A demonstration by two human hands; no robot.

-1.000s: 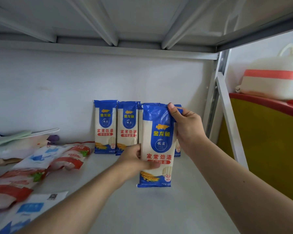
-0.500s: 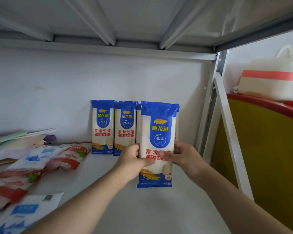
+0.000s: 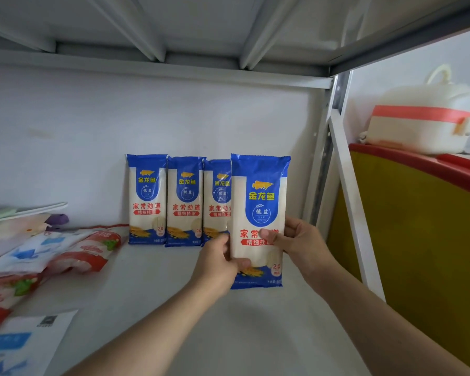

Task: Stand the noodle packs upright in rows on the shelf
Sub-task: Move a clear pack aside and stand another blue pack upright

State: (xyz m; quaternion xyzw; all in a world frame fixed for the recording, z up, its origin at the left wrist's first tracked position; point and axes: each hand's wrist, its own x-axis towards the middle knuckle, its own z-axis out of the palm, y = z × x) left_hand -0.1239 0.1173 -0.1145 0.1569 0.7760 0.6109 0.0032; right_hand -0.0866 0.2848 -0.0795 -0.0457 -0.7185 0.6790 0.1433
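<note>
Presently we hold one blue-and-white noodle pack (image 3: 259, 213) upright in both hands, its bottom edge at or just above the white shelf (image 3: 228, 335); we cannot tell which. Left hand (image 3: 215, 263) grip pinches the pack's lower left edge, thumb on the front. Right hand (image 3: 300, 241) grip clamps the right edge, thumb across the red label. Three more packs (image 3: 185, 200) stand upright in a row against the back wall, just behind and left. Red-and-white bags (image 3: 76, 253) lie flat at the shelf's left.
</note>
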